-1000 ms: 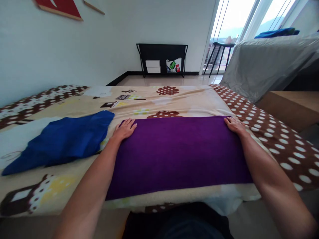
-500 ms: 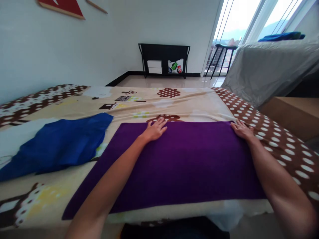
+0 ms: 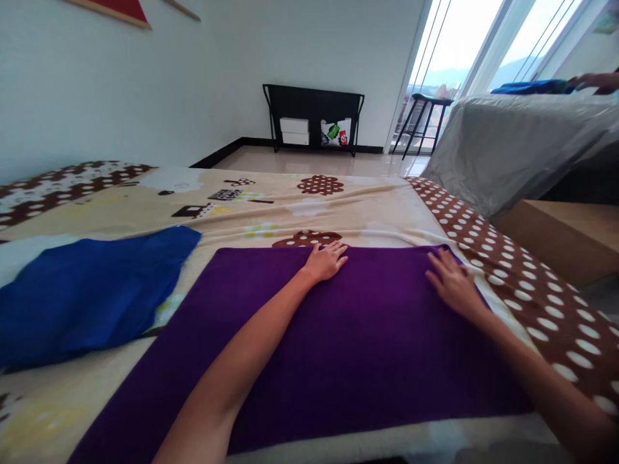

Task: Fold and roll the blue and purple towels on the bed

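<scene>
A purple towel (image 3: 348,341) lies spread flat on a bed covered with a patterned beige blanket (image 3: 290,206). My left hand (image 3: 325,261) rests flat on the towel's far edge near its middle, fingers stretched out. My right hand (image 3: 452,283) lies flat near the towel's far right corner, fingers spread. Neither hand holds anything. A crumpled blue cloth (image 3: 87,293) lies on the blanket to the left of the towel.
A brown polka-dot border (image 3: 522,283) runs along the bed's right side. Beyond it stand a wooden box (image 3: 565,235) and furniture under a grey cover (image 3: 512,142), where another person's hand (image 3: 592,80) touches a blue item. A black shelf (image 3: 314,119) and a stool (image 3: 425,119) stand by the window.
My left hand slid right along the towel's far edge from its left corner to the middle. My right hand shifted slightly inward from the corner. The view moved closer to the bed.
</scene>
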Available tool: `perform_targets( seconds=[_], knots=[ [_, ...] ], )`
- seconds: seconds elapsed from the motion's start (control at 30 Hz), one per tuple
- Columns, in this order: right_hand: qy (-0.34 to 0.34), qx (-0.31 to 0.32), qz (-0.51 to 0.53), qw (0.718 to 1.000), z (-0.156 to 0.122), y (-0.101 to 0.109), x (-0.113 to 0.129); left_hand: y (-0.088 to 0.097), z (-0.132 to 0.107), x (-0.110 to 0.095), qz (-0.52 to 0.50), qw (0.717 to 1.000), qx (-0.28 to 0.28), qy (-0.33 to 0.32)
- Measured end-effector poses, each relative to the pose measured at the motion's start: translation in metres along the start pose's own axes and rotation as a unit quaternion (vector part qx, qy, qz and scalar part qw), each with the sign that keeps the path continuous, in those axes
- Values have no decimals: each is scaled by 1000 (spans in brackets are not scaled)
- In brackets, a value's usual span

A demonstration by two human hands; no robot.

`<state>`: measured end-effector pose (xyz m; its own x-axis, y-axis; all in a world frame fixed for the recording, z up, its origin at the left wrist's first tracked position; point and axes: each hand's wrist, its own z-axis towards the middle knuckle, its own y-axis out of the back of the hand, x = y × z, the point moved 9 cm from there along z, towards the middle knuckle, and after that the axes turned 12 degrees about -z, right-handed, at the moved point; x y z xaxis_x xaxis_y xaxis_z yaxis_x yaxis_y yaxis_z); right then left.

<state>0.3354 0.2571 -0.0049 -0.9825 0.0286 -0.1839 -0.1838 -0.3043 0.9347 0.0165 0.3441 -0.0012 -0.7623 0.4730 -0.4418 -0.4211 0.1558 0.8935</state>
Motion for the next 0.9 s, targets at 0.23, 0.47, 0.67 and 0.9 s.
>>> perform_targets(
  seconds=[0.23, 0.47, 0.67, 0.9],
  knots=[
    [355, -111, 133, 919, -201, 105, 193, 17, 34, 20, -21, 996, -77, 40],
    [145, -265, 148, 942, -254, 94, 218, 9, 57, 27, -52, 997, -31, 54],
    [-87, -296, 238, 921, -258, 101, 213, 7, 61, 31, -60, 996, -27, 54],
    [-47, -322, 256, 910, -248, 125, 211, 18, 58, 27, -89, 991, -75, 73]
  ],
)
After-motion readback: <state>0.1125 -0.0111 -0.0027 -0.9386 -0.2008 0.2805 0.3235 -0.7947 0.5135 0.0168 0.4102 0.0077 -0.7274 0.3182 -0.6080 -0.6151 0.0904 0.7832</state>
